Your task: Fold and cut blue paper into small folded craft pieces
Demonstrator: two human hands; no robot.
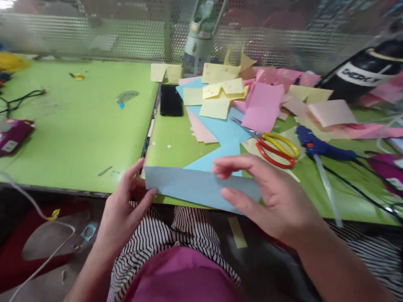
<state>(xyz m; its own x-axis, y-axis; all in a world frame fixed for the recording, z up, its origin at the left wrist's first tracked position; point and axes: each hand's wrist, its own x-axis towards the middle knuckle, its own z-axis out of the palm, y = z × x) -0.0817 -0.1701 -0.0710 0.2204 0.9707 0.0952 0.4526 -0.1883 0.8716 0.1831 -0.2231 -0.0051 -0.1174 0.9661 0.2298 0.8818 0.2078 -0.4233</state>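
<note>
Pinching blue paper (186, 186) by its left end: left hand (120, 210). Right hand (275, 196) is arching over, fingers parted. Probably light, creasing easily; hold edges.

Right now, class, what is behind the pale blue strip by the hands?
Past the upper edge of the pale blue strip, green tabletop and part of a brighter blue paper show. Whatever the strip covers is hidden.

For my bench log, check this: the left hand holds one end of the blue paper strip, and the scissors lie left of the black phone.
Wrong side: the head view shows the scissors right of the black phone. The left hand does hold the blue paper strip, as stated.
</note>
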